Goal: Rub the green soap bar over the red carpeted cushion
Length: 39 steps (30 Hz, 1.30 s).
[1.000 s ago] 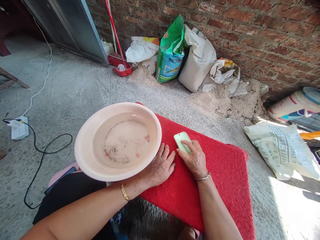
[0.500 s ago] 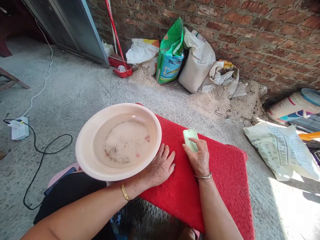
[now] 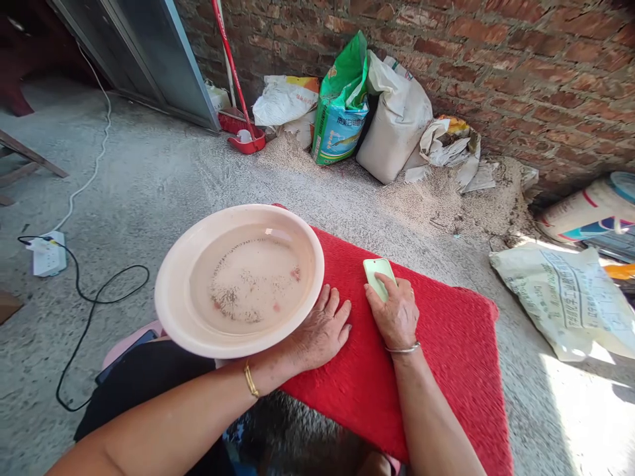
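On the red fluffy cloth (image 3: 446, 350) my left hand (image 3: 322, 330) lies flat with its fingers spread, just beside the basin's rim. My right hand (image 3: 395, 311) grips a pale green scrub brush (image 3: 376, 270), long and rounded, pressed against the cloth. Its underside is hidden, so no bristles show. A pale pink basin (image 3: 176, 297) of cloudy water, with dark specks and a few reddish bits at the bottom, rests over the cloth's left part, partly above my left forearm.
By the brick wall stand a green and blue sack (image 3: 340, 129), a white sack (image 3: 397, 129) and spilled grain (image 3: 421, 205). A red dustpan (image 3: 248, 140) is left of them. A power strip (image 3: 49, 254) with cables lies on the left floor; a printed sack (image 3: 560, 297) lies right.
The fingers of my right hand have curled further over the brush, which stays almost in place on the cloth. My left hand keeps its flat pose. The whole view has shifted slightly.
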Motion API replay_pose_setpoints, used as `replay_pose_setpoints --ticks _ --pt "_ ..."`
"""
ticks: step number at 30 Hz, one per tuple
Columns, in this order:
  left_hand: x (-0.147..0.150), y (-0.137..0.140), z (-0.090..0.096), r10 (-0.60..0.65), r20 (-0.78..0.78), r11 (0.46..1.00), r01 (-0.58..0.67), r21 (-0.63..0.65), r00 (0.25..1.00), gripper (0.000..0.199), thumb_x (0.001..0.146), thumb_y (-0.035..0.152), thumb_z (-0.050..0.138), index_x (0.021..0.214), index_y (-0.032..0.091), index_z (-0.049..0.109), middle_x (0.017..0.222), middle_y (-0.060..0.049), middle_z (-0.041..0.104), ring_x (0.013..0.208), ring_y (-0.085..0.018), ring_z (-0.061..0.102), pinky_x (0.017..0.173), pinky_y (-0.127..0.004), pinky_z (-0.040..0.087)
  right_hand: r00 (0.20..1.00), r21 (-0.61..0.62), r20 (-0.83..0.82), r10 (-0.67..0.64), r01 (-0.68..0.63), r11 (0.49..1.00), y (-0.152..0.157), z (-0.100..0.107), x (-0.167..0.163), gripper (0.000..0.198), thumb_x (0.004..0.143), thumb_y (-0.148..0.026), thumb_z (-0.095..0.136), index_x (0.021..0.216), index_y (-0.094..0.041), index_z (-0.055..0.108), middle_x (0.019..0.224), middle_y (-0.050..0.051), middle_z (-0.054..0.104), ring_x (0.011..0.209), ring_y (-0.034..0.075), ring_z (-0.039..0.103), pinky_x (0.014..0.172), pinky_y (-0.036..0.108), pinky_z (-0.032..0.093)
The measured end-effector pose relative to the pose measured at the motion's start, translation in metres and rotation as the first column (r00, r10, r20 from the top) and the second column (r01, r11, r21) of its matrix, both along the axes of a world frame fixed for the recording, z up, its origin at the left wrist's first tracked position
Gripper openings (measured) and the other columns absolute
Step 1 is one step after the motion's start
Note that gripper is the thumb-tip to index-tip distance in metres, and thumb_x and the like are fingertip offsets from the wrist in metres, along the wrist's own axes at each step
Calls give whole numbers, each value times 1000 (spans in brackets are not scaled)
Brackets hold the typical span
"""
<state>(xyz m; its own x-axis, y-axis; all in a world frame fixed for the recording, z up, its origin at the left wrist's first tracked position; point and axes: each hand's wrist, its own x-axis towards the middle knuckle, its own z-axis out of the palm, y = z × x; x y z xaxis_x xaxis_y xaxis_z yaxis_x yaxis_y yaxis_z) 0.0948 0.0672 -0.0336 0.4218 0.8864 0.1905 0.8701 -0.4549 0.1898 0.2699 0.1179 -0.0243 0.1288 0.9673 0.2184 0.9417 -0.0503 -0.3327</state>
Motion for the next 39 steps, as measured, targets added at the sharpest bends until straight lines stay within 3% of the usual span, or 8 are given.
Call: replay_pose_setpoints --ticks 6,12,16,19,26,29,35,39 --pt "0 0 3 -2 6 1000 2 -1 1000 43 92 37 49 129 16 54 135 -18 51 131 -36 41 102 -51 40 984 -10 -139 -109 108 994 3 -2 15 45 79 -57 56 110 -27 68 100 8 54 89 23 55 70 33 42" --pt "0 0 2 0 7 1000 0 9 1000 43 92 37 49 129 17 54 135 -18 51 131 -35 41 104 -51 39 917 293 -349 194 -90 952 -3 7 13 41 78 -54 62 106 -24 67 99 5 54 94 20 55 83 33 45" --pt "0 0 1 -4 -4 1000 4 8 1000 44 92 37 49 130 16 54 136 -19 50 132 -36 40 103 -51 39 938 63 -212 274 -266 962 -4 4 6 40 79 -51 62 110 -26 65 96 5 56 90 20 57 75 31 47" --pt "0 0 1 -7 -6 1000 7 -5 1000 45 92 37 49 130 15 53 136 -19 50 131 -36 41 103 -51 40 968 -44 -158 195 -204 978 -3 1 5 42 79 -51 60 114 -27 64 97 5 57 89 20 58 72 31 45" --pt "-1 0 3 -4 4 1000 4 -15 1000 43 92 37 48 130 17 54 136 -18 49 132 -37 40 101 -51 42 982 -91 -65 -176 169 981 3 4 23 45 76 -55 59 112 -28 65 98 7 55 87 24 56 64 31 39" --pt "-1 0 4 -10 1 1000 10 -16 1000 43 92 37 47 130 17 53 136 -18 49 132 -37 40 100 -51 42 971 -86 -86 -224 216 972 6 4 31 46 74 -57 59 109 -27 66 95 7 55 84 24 55 65 32 39" --pt "0 0 4 -1 14 1000 1 -1 1000 44 92 37 49 130 17 53 136 -18 50 132 -36 39 103 -52 39 926 196 -357 120 -51 979 4 5 27 46 76 -61 60 100 -22 67 92 6 59 88 21 57 80 34 44" --pt "0 -1 3 -3 7 1000 3 5 1000 43 92 38 48 130 16 53 136 -19 49 132 -36 40 104 -51 38 909 61 -292 297 -292 955 0 3 15 39 81 -57 57 100 -24 67 92 5 62 84 19 58 75 29 44"
